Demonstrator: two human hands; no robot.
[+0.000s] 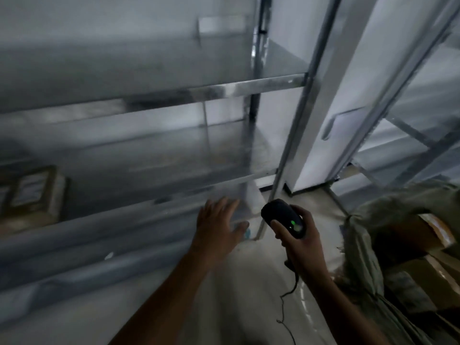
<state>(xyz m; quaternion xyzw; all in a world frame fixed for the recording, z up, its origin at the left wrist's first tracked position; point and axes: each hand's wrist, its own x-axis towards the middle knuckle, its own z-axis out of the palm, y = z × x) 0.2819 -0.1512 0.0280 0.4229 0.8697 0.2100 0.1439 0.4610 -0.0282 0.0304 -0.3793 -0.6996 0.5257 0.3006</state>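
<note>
Two hands — right hand (302, 241) grips scanner (283, 217); left hand (219, 225) near shelf edge (149, 207).

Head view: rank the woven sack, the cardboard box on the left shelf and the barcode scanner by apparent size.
1. woven sack: largest, though cut off by the frame's right edge.
2. cardboard box: smaller, blurred, cut off by the left edge.
3. barcode scanner: smallest, despite being nearest the camera.

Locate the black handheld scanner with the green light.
The black handheld scanner sits low, right of centre in the head view, gripped by the right hand, between the left hand and the greenish woven sack.
</note>
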